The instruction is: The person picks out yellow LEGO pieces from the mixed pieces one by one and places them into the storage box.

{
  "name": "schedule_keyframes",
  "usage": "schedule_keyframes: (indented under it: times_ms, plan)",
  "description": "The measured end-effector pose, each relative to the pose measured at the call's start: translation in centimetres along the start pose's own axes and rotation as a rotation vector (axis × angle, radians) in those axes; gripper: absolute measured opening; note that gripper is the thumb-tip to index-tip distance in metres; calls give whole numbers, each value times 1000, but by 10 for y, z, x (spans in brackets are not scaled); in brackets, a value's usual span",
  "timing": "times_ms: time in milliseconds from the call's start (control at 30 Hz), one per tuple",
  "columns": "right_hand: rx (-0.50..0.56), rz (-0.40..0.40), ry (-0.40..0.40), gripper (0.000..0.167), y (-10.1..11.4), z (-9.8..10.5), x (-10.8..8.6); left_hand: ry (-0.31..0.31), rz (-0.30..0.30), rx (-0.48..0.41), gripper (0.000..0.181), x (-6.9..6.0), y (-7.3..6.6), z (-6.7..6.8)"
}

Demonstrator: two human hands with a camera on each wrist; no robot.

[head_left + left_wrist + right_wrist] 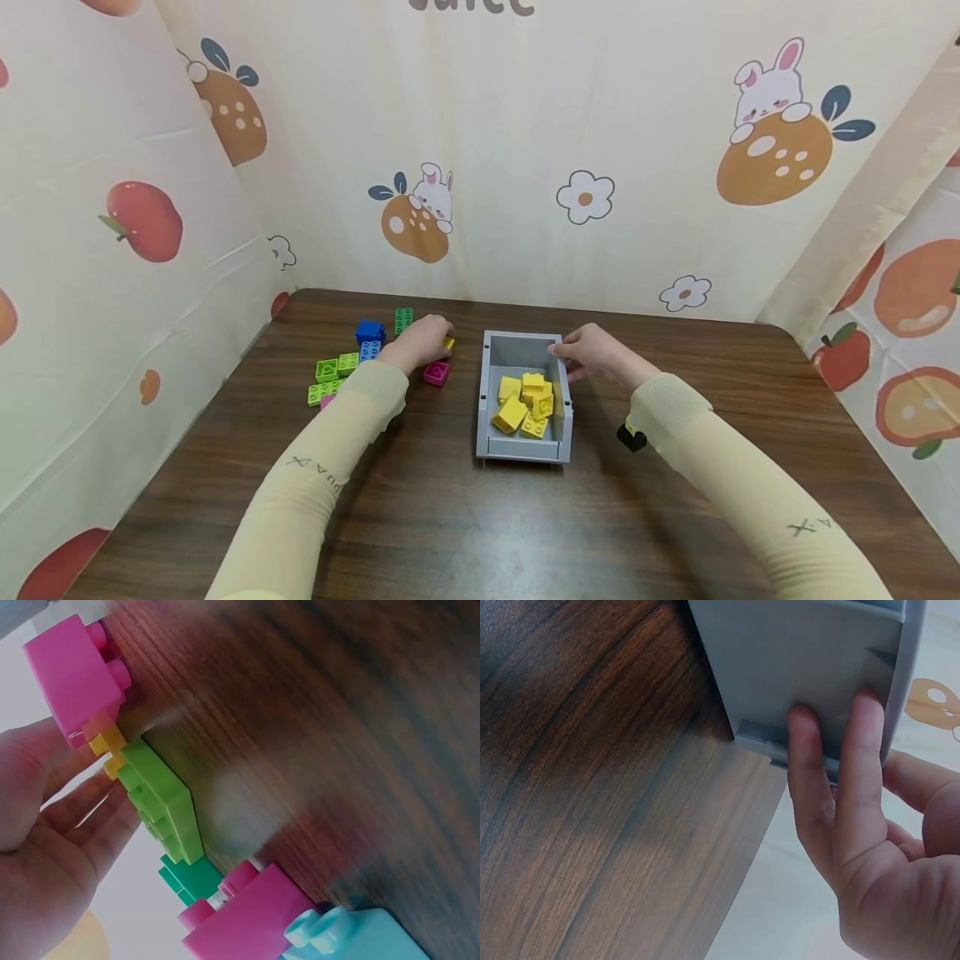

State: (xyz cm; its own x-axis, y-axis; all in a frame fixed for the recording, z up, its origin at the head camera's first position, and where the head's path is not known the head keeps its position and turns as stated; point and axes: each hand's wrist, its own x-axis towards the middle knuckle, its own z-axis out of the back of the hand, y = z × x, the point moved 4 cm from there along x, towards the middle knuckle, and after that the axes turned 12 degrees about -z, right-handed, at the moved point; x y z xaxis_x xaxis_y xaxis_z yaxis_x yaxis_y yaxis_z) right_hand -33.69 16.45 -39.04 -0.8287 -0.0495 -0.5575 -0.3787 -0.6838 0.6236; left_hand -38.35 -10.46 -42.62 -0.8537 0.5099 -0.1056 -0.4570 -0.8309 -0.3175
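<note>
In the head view my left hand (426,340) reaches over the far left of the table, thumb and fingertips around a small yellow brick (448,342). The left wrist view shows that yellow brick (110,750) at the fingertips, partly hidden behind a pink brick (71,679) and a lime brick (161,799). A grey open-topped box (523,450) stands at the middle with several yellow bricks (510,414) inside. My right hand (596,350) holds the box's far right wall, its thumb at the rim and its fingers (862,750) along the outside.
Left of the box lie a magenta brick (437,372), a dark blue brick (370,332), a lighter blue brick (370,351), a green brick (403,319) and several lime bricks (327,371). A patterned curtain (510,250) hangs behind the wooden table (450,525).
</note>
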Motion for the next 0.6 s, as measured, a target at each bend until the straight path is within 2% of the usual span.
schedule_keyframes:
  times_ms: [333, 600]
  plan:
    - [5, 1, 9, 37, -1, 0, 3, 4, -1, 1, 39, 1, 2, -2]
    - [14, -1, 10, 37, -1, 0, 2, 0, -13, 4, 40, -1, 0, 4]
